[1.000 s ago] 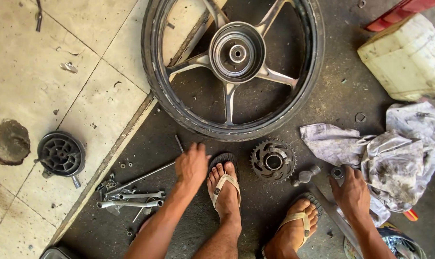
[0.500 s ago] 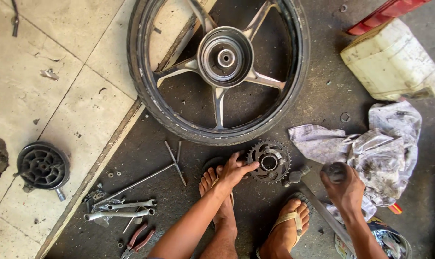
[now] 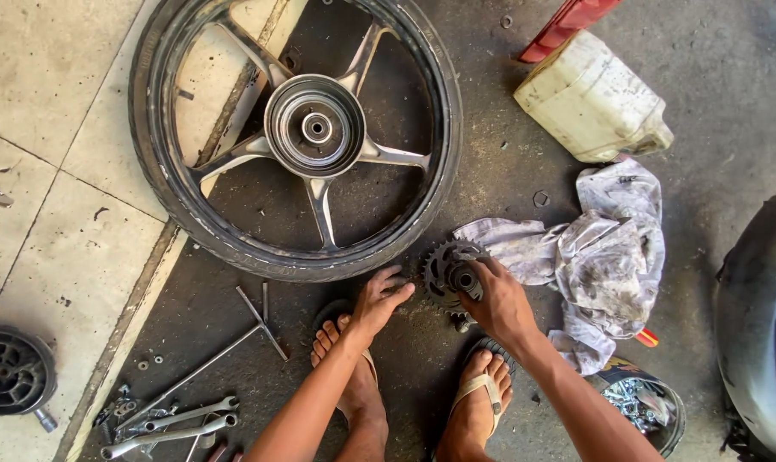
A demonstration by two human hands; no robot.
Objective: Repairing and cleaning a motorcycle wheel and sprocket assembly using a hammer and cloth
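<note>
Two feet in sandals (image 3: 478, 402) stand on the dark, oil-stained floor (image 3: 491, 184) at the near edge of the view, a person's forearms reaching forward between and over them. Near the left foot lie a long T-handled wrench (image 3: 225, 346) and a pair of spanners (image 3: 170, 425), with a round black ribbed part (image 3: 11, 374) resting on the pale tiles by the left edge. At the near right a small can of metal bits (image 3: 645, 406) sits beside the right forearm, and the curve of a black tyre (image 3: 760, 325) fills the right edge.

Just beyond the toes, both hands meet at a toothed sprocket (image 3: 444, 269) that lies on the floor between the feet and the wheel. The right hand (image 3: 499, 304) has its fingers curled around the sprocket's hub — a closed grip on its centre. The left hand (image 3: 379, 299) is spread loosely, fingers extended, their tips at the sprocket's left rim; whether they press on it cannot be made out.

A crumpled grey rag (image 3: 606, 248) lies just right of the sprocket. Further off, a spoked wheel with its tyre (image 3: 298, 128) lies flat across the seam of dark floor and tiles, and a dirty white plastic jerrycan (image 3: 593, 98) rests on its side toward the far right — a red object (image 3: 568, 26) just behind it.
</note>
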